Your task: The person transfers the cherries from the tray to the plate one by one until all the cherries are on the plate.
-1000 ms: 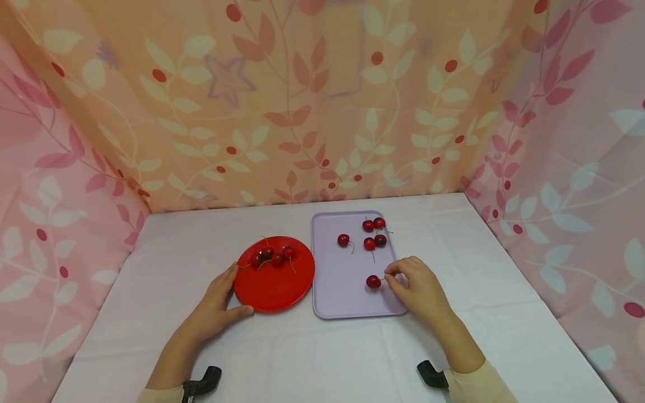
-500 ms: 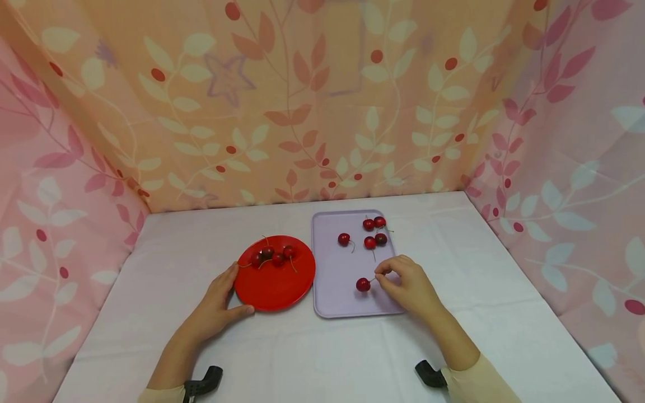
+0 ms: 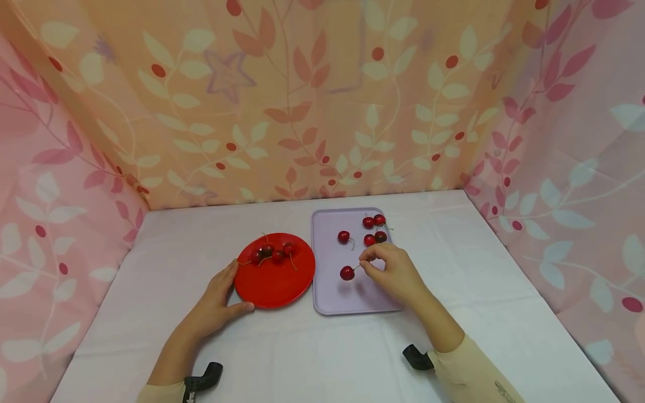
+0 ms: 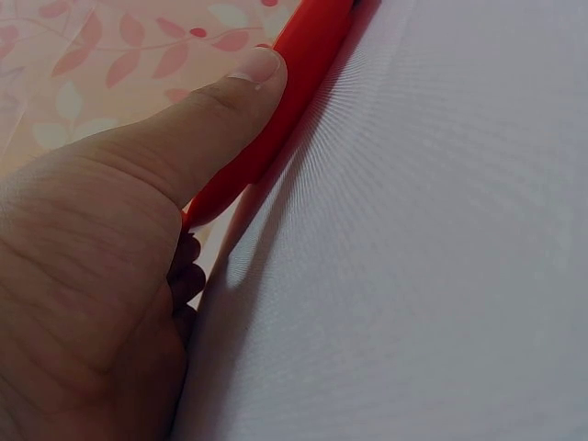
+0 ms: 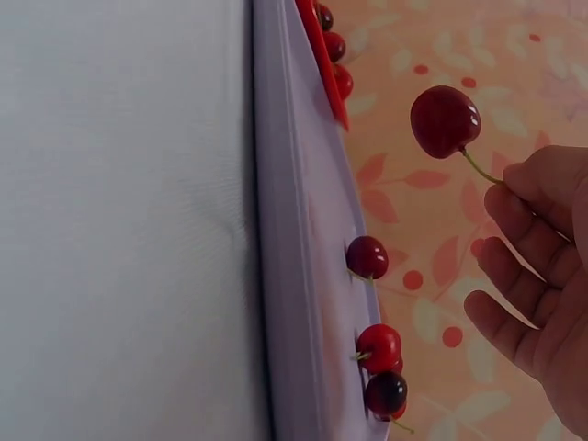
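Observation:
A red cherry (image 3: 347, 273) hangs by its stem above the lilac tray (image 3: 332, 299). My right hand (image 3: 395, 274) pinches the stem between thumb and forefinger; in the right wrist view the cherry (image 5: 446, 121) is clear of the tray and the other fingers are loosely bent. My left hand (image 3: 214, 305) rests against the near left rim of the red plate (image 3: 274, 288), its thumb (image 4: 216, 124) along the rim in the left wrist view. Several cherries (image 3: 277, 256) with stems lie together toward the back of that plate.
Several more cherries (image 3: 374, 221) lie in the tray's far right part, with a single cherry (image 3: 344, 237) to their left. Plate and tray stand side by side on a white cloth (image 3: 322, 358). A patterned curtain (image 3: 302, 112) closes off the back and sides.
My right hand has moved left and slightly up with the cherry, carrying it from the tray's right part toward the plate. The left hand and plate stay where they were.

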The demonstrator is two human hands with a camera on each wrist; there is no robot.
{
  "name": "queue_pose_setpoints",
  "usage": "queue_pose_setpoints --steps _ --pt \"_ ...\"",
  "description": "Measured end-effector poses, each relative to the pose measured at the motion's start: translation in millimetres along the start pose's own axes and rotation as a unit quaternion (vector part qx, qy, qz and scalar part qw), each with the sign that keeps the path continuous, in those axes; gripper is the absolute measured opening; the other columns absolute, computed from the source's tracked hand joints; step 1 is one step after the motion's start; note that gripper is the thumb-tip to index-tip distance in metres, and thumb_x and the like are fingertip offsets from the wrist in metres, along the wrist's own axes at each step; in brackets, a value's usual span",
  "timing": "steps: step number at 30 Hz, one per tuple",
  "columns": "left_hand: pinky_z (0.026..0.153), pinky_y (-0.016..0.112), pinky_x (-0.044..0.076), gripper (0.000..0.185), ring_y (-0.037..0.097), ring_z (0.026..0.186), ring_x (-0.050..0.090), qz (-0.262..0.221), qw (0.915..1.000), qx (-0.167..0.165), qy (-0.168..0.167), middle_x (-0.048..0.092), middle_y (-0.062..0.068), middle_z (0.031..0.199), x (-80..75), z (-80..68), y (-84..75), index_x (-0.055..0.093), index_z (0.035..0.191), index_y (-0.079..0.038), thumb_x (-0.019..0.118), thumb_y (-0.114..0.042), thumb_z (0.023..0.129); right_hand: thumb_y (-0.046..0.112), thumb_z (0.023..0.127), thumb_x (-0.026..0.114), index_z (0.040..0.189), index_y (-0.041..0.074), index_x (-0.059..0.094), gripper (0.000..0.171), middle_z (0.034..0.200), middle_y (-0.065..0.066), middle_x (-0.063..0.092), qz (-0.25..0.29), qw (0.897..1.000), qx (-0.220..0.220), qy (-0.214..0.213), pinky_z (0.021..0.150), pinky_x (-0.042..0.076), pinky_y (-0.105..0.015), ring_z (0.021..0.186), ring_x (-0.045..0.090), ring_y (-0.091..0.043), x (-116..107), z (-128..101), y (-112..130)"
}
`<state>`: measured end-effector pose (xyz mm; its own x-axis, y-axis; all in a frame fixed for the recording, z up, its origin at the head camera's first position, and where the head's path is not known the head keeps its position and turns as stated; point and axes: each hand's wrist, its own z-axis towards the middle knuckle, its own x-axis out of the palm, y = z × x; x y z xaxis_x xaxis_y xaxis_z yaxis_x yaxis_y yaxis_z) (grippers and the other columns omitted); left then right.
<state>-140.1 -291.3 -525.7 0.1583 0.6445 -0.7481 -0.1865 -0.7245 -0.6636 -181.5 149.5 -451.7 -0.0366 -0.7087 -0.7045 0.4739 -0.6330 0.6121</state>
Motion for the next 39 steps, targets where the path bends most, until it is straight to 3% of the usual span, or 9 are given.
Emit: queue_pose_setpoints --steps 5,23,30,39 --pt "0.114 0.069 0.033 0.115 0.042 0.154 0.017 -0.003 1.0000 0.003 -0.001 0.016 0.012 0.171 0.0 0.0 -1.3 0.015 0.165 -0.013 0.080 -0.056 0.082 0.014 0.089 0.079 0.093 0.023 0.075 0.011 0.091 0.015 0.072 0.005 1.000 -0.014 0.006 0.088 0.055 -0.037 0.095 0.065 -0.009 5.5 16.8 7.9" --pt "0.114 0.070 0.033 0.114 0.043 0.153 0.018 0.001 1.0000 0.008 -0.005 0.017 0.013 0.171 0.3 1.0 -0.2 0.016 0.165 -0.012 0.081 -0.053 0.082 0.018 0.092 0.076 0.094 0.023 0.076 0.006 0.089 0.011 0.072 0.040 0.997 0.024 0.059 0.094 0.055 -0.040 0.092 0.066 -0.011 37.1 62.5 32.5" --pt "0.113 0.069 0.035 0.115 0.042 0.154 0.018 0.002 1.0000 0.003 -0.002 0.017 0.012 0.171 0.0 1.7 0.5 0.015 0.166 -0.014 0.082 -0.054 0.081 0.021 0.093 0.075 0.095 0.023 0.076 0.004 0.088 0.010 0.072 0.016 0.997 0.031 0.069 0.082 0.052 -0.034 0.089 0.064 -0.011 51.1 75.3 36.7" --pt "0.112 0.069 0.035 0.115 0.042 0.153 0.018 0.005 1.0000 0.002 -0.005 0.018 0.013 0.171 0.9 1.3 -0.6 0.015 0.166 -0.014 0.082 -0.054 0.081 0.019 0.093 0.075 0.096 0.022 0.076 0.004 0.085 0.011 0.071 0.022 0.996 0.028 0.079 0.080 0.053 -0.030 0.085 0.064 -0.009 69.0 87.1 34.0"
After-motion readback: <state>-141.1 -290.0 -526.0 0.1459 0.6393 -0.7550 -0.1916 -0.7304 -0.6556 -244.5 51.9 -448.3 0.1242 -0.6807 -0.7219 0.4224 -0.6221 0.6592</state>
